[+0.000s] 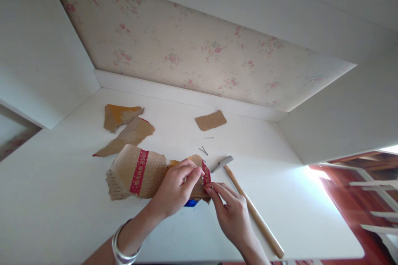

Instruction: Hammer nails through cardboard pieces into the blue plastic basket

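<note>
A torn piece of corrugated cardboard point(152, 169) with red printed bands and many small holes lies on the white tabletop. My left hand point(177, 184) rests over its right half, fingers curled and thumb pressed to the index finger; whatever the pinch holds is too small to make out. At the cardboard's right edge, my right hand point(231, 211) pinches with thumb and forefinger. A blue object point(191, 203) shows from under the cardboard's near edge, mostly hidden. To the right lies a hammer point(253, 211) with a wooden handle, its metal head pointing away from me.
Several loose nails point(203, 150) lie beyond my hands. Farther back is a small perforated cardboard piece point(211, 121). Torn cardboard scraps point(127, 132) lie at the back left. White panels and a low ledge point(186, 93) bound the tabletop point(62, 207).
</note>
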The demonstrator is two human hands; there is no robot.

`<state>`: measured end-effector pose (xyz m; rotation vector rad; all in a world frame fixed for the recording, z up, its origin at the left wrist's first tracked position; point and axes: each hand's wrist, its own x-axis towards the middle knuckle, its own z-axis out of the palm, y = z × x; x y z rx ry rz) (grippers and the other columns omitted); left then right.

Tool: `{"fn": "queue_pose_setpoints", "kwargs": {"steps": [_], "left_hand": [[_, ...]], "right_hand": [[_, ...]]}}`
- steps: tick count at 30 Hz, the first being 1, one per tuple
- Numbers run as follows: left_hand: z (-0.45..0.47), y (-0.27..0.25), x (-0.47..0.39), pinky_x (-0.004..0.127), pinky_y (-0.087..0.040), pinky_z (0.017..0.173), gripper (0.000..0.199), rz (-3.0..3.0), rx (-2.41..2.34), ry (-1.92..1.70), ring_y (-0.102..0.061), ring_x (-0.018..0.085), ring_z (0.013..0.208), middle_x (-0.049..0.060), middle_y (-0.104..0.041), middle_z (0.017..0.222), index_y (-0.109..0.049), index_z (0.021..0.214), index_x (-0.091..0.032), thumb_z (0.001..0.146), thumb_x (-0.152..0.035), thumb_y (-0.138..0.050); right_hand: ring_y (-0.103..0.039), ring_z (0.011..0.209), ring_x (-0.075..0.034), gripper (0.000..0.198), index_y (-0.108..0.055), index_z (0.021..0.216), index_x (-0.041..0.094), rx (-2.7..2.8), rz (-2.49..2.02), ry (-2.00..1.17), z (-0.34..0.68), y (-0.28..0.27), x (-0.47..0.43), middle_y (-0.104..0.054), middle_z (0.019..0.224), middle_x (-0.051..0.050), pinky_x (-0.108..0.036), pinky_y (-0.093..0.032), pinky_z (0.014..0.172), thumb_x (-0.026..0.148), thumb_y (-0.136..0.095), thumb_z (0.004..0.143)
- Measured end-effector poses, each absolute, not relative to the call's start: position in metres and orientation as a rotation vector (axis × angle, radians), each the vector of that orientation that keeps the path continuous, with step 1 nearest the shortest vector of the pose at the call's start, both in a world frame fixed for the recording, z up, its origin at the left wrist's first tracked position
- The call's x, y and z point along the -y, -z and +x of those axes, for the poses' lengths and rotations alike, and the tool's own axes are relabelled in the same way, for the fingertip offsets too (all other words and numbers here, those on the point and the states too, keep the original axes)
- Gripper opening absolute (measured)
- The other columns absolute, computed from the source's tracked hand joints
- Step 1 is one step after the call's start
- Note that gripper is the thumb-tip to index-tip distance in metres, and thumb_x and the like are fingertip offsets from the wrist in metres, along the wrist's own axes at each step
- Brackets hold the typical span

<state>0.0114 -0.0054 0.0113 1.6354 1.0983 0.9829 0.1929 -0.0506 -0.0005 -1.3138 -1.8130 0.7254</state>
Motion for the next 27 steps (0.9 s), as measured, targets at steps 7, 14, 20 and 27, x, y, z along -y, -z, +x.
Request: {"fn": "queue_pose_setpoints", "kwargs": {"steps": [7,14,20,27], "left_hand": [[0.011,-0.012,0.005,0.027,-0.045,0.08,0.034,1.637,-1.097,-0.982,-0.06,0.016,0.085,0.003,-0.065,0.086,-0.066,0.086,-0.018,0.101,-0.035,-0.041],[0.007,-0.017,0.009,0.024,-0.047,0.07,0.018,1.754,-0.975,-0.869,-0.06,0.015,0.08,0.002,-0.064,0.09,-0.069,0.09,-0.021,0.092,-0.035,-0.06],[0.009,-0.008,0.011,0.028,-0.049,0.082,0.011,1.938,-0.94,-0.887,-0.063,0.016,0.086,0.004,-0.067,0.09,-0.074,0.094,-0.024,0.088,-0.03,-0.066],[0.011,-0.005,0.009,0.027,-0.047,0.08,0.012,2.03,-0.915,-0.866,-0.062,0.016,0.084,0.002,-0.069,0.086,-0.074,0.09,-0.024,0.091,-0.029,-0.064]], "right_hand": [[-0.064,0.077,-0.019,0.02,-0.069,0.1,0.022,1.918,-1.288,-0.68,0.194,0.0,0.05,-0.07,0.085,-0.006,-0.031,-0.052,0.069,0.016,-0.05,0.098],[-0.06,0.077,-0.02,0.021,-0.066,0.096,0.02,2.035,-1.262,-0.589,0.19,-0.003,0.049,-0.067,0.082,-0.006,-0.032,-0.05,0.069,0.012,-0.047,0.098],[-0.06,0.082,-0.02,0.019,-0.068,0.098,0.022,2.048,-1.246,-0.554,0.194,-0.004,0.049,-0.067,0.089,-0.006,-0.033,-0.052,0.072,0.013,-0.051,0.097],[-0.061,0.082,-0.021,0.017,-0.07,0.093,0.023,2.072,-1.296,-0.517,0.192,-0.004,0.049,-0.069,0.088,-0.006,-0.035,-0.053,0.072,0.017,-0.055,0.096]]}}
